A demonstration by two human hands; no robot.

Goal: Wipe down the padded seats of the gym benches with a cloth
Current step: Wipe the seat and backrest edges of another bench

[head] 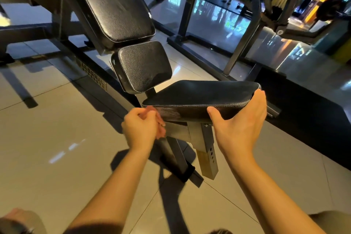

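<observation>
The pinkish cloth (161, 130) is bunched against the near left corner of the seat pad (199, 93), gripped in the curled fingers of the left hand (140, 125). The right hand (239, 125) cups the pad's right end with straight fingers. Wiping seems underway along this edge (the top shows no telltale streaks), and other benches likely remain.

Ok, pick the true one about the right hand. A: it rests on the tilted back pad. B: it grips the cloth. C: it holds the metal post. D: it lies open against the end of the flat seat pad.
D: the right hand lies open, fingers straight, along the end of the seat pad; the left hand grips the cloth.
</observation>
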